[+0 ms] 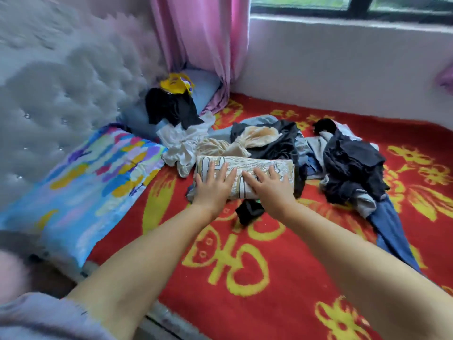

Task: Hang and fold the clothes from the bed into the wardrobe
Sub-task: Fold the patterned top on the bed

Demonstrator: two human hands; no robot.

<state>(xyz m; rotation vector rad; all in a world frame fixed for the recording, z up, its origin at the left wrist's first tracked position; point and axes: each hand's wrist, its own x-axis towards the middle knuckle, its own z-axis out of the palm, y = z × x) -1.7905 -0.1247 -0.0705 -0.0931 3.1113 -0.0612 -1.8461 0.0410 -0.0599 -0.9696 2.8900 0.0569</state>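
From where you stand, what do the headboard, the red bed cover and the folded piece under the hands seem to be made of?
Headboard: padded, button-tufted grey upholstery with a slight sheen, maybe velvet or faux leather.
Red bed cover: fuzzy, matte blanket with yellow motifs, seemingly plush or woven.
Folded patterned cloth: thin, soft printed fabric, likely cotton or similar.

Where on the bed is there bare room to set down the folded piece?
Bare red blanket lies near the person, between the colourful pillow and the blue trousers. It is crowded beyond the folded cloth under both hands, with heaped clothes.
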